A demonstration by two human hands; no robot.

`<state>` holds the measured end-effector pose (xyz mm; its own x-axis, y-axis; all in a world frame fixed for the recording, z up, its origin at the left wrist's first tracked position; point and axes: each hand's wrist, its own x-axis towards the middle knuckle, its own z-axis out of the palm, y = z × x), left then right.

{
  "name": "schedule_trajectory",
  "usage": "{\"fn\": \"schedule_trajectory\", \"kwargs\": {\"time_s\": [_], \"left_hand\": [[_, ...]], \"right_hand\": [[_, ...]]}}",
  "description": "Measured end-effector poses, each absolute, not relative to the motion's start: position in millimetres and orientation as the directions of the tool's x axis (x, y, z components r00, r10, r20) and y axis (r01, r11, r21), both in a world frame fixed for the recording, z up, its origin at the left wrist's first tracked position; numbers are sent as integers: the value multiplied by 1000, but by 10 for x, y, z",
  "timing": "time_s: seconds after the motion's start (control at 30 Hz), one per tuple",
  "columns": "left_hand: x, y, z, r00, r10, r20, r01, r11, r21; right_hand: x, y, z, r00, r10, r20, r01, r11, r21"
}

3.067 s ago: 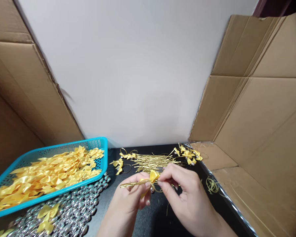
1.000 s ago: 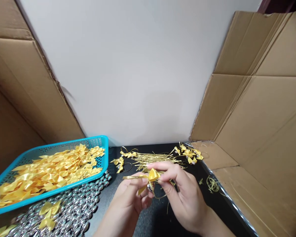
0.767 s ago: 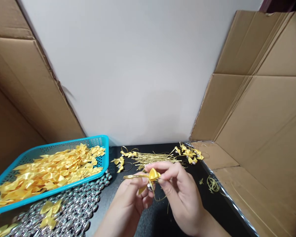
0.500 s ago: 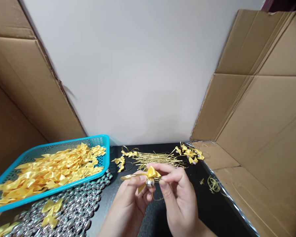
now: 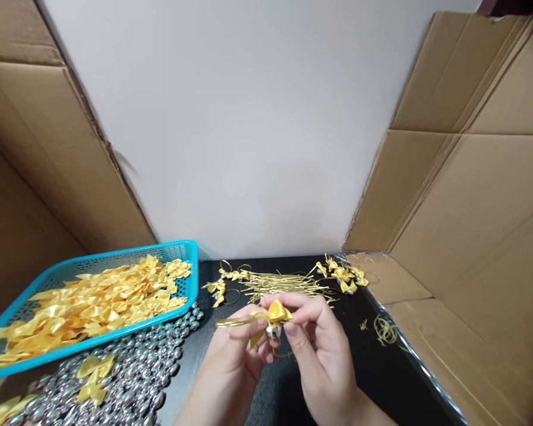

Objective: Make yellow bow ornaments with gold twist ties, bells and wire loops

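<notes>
Both hands meet low in the middle of the view, above the black table. Between them is a yellow satin ribbon bow [image 5: 278, 310] with a silver bell-like ball [image 5: 273, 331] just under it. My left hand [image 5: 244, 349] is closed on a gold wire tie [image 5: 237, 322], whose looped end sticks out to the left. My right hand [image 5: 317, 340] pinches the bow's right side between thumb and fingers. A thin stretch of the wire shows below the fingers; how it runs around the ball is partly hidden.
A turquoise basket [image 5: 194, 284] full of yellow bows stands left, beside many silver balls [image 5: 128, 373]. Gold wire ties [image 5: 288, 284] lie behind my hands, with finished-looking bow pieces [image 5: 344, 275] to their right. Tangled wire [image 5: 384, 330] lies near the cardboard wall [image 5: 479, 195].
My right thumb and fingers have moved closer onto the bow, and the ball is now more covered. The wire's left end has shifted slightly.
</notes>
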<state>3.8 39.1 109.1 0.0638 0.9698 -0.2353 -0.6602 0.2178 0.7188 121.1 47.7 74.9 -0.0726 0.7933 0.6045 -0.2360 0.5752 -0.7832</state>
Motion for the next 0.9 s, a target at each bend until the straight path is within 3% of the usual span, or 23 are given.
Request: {"fn": "schedule_trajectory", "kwargs": {"time_s": [0.23,0.6,0.9], "left_hand": [[14,379,1080,74,974,-214,-656,209,725],[17,400,1089,59,935,-348,-723,281,632],[61,373,1158,41,940,-340,-715,265,647]], "right_hand": [[1256,498,746,-132,813,566,-281,517,-808],[1254,503,710,-141,838,527,-349,456,-818],[1264,508,732,-133,823,552,-230,516,-825]]}}
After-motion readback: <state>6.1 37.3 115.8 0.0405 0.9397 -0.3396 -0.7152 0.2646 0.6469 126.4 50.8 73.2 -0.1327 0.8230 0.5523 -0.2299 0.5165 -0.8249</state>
